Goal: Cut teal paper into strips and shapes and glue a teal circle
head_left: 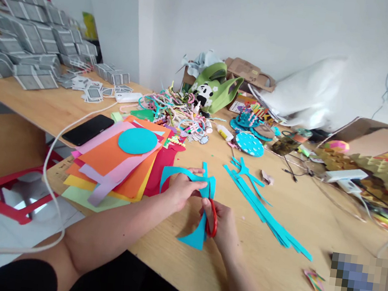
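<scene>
My left hand (183,189) is closed on a cut sheet of turquoise paper (170,172) with a curved inner edge. Red-handled scissors (212,220) are in my right hand (223,223), their blades hidden behind paper and fingers. A pointed flap of the turquoise paper (195,237) hangs below the scissors. Long turquoise strips (264,209) lie on the table to the right of my hands. On the left, a turquoise paper circle (138,141) rests on a stack of orange, pink, yellow and purple sheets (106,158).
A black phone (88,130) and a white cable (49,160) lie left of the paper stack. Behind are a heap of colourful craft bits (173,109), a green panda bag (215,91) and a glue bottle (224,133). A power strip (345,176) sits at right.
</scene>
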### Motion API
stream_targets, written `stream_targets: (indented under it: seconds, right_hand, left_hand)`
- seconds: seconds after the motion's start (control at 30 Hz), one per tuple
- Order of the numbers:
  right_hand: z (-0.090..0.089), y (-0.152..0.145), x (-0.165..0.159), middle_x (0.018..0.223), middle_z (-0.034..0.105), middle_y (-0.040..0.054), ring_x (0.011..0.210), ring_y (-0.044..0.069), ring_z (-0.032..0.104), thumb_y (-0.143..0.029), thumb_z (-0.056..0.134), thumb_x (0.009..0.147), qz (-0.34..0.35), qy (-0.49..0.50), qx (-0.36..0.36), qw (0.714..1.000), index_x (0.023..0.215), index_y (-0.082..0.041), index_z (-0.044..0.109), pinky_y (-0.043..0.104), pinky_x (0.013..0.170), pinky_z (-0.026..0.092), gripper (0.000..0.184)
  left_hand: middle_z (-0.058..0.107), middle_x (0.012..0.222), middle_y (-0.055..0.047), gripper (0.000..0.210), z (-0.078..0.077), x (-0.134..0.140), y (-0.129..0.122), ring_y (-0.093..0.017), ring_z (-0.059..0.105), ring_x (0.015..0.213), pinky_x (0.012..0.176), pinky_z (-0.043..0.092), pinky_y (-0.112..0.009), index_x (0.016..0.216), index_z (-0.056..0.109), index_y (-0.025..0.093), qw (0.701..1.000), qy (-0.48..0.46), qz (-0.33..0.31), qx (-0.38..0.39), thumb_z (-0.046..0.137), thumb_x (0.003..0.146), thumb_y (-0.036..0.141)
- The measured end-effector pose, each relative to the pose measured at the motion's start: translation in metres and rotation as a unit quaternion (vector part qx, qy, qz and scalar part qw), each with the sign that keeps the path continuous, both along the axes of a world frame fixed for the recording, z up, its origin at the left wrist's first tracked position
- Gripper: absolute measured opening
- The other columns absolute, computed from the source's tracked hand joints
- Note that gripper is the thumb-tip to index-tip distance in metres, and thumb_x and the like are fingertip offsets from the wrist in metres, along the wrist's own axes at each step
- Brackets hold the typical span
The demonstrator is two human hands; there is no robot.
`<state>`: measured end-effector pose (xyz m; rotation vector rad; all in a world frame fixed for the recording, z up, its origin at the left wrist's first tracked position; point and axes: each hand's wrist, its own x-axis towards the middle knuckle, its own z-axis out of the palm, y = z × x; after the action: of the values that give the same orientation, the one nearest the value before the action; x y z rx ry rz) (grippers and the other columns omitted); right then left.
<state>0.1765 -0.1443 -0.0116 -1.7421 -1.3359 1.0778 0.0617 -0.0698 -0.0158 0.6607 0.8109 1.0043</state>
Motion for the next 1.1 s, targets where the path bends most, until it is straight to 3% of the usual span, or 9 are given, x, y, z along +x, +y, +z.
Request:
stream_targets:
  seconds: [0.2, 0.8, 0.93, 1.1]
  right_hand:
    - [0.002, -0.001, -0.001, 0.048, 0.061, 0.0044, 0.034, 0.011, 0.047, -0.076, 0.044, 0.075, -0.002, 0.035, -0.014, 0.999, 0.065, -0.017, 0.053, 0.023, 0.036, 0.036, 0.061]
    - [0.001, -0.001, -0.001, 0.047, 0.060, 0.0039, 0.032, 0.010, 0.046, -0.074, 0.046, 0.076, -0.001, 0.061, -0.021, 0.998, 0.062, -0.018, 0.048, 0.021, 0.034, 0.034, 0.058]
    - [0.002, 0.000, 0.000, 0.043, 0.057, 0.0030, 0.033, 0.009, 0.044, -0.072, 0.049, 0.076, -0.001, 0.044, 0.007, 0.999, 0.056, -0.018, 0.047, 0.021, 0.035, 0.032, 0.058]
    - [0.008, 0.000, 0.006, 0.043, 0.056, 0.0018, 0.034, 0.012, 0.050, -0.070, 0.049, 0.078, -0.071, 0.084, 0.025, 0.994, 0.062, -0.017, 0.054, 0.021, 0.034, 0.033, 0.055]
  left_hand:
    - [0.066, 0.069, -0.003, 0.050, -0.001, 0.000, 0.000, -0.013, 0.061, 0.058, 0.058, 0.051, -0.026, 0.114, 0.060, 0.013, 1.000, -0.003, -0.016, -0.010, 0.070, 0.066, 0.007]
    - [0.063, 0.065, 0.000, 0.051, 0.004, 0.000, -0.004, -0.013, 0.059, 0.060, 0.059, 0.050, -0.026, 0.115, 0.059, 0.014, 1.000, 0.006, -0.021, -0.011, 0.068, 0.066, 0.005]
    - [0.064, 0.065, -0.001, 0.049, 0.002, 0.001, -0.004, -0.013, 0.060, 0.060, 0.059, 0.049, -0.026, 0.112, 0.060, 0.014, 1.000, 0.004, -0.017, -0.011, 0.069, 0.064, 0.006]
    - [0.067, 0.070, -0.003, 0.053, 0.003, -0.006, 0.006, -0.015, 0.063, 0.061, 0.060, 0.050, -0.028, 0.112, 0.059, 0.013, 1.000, -0.017, 0.004, -0.012, 0.073, 0.061, 0.008]
